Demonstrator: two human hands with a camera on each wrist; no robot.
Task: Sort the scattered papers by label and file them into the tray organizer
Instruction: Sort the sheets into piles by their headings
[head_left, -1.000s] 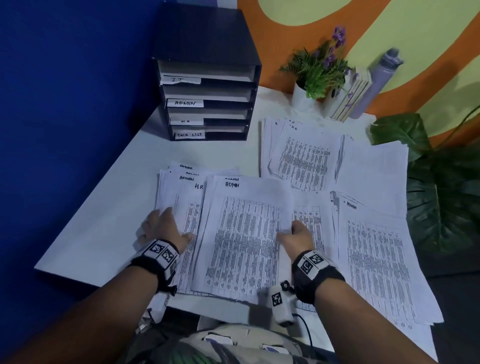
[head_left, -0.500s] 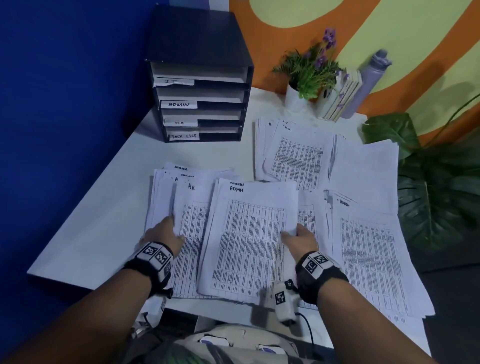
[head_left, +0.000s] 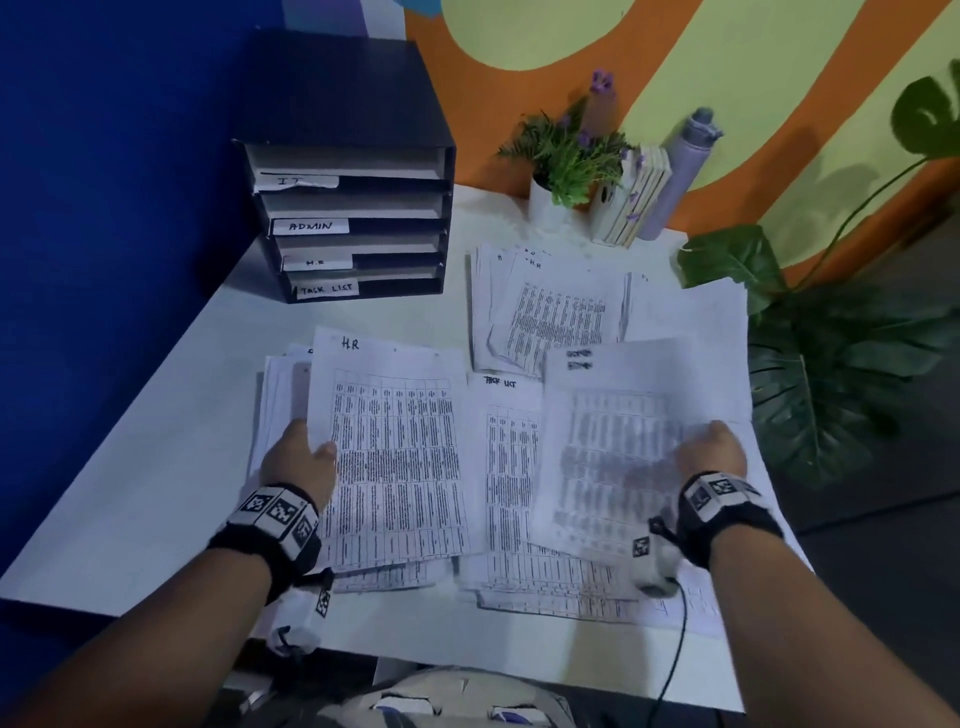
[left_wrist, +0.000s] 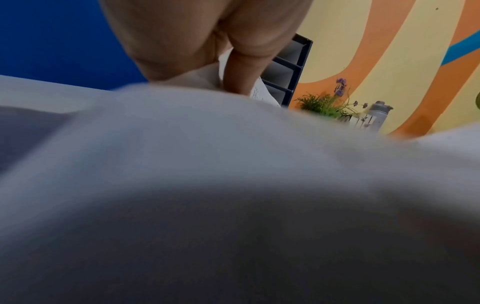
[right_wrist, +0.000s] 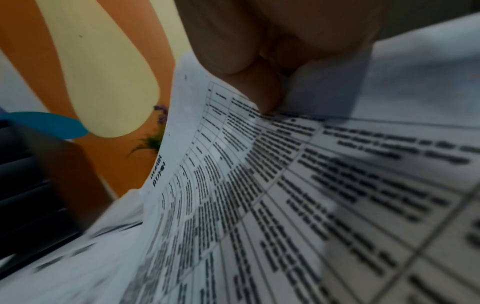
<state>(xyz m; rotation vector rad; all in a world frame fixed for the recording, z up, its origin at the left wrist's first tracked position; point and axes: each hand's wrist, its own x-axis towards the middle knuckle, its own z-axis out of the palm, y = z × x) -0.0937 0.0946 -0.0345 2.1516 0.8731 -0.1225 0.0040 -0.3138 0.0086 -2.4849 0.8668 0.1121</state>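
Observation:
A black tray organizer (head_left: 353, 171) stands at the back left, its slots labelled IT, ADMIN, H.R and TASK LIST. Printed sheets lie spread over the white table (head_left: 156, 493). My left hand (head_left: 298, 457) pinches the left edge of a sheet marked H.R (head_left: 395, 441), which lies atop the left pile. Its fingers (left_wrist: 236, 78) close on paper in the left wrist view. My right hand (head_left: 711, 447) pinches a blurred ADMIN sheet (head_left: 613, 441), lifted to the right, with its thumb (right_wrist: 259, 88) on the paper (right_wrist: 233, 164). A TASK LIST sheet (head_left: 501, 415) lies between the two.
Another H.R pile (head_left: 550, 312) lies behind, with blank-looking sheets (head_left: 685, 317) to its right. A potted plant (head_left: 545, 202), books (head_left: 634, 208) and a grey bottle (head_left: 680, 171) stand at the back edge. A big leafy plant (head_left: 831, 374) borders the table's right side.
My right hand has carried the ADMIN sheet from the middle to the right, uncovering the TASK LIST sheet. The H.R sheet now lies on top of the left pile in my left hand.

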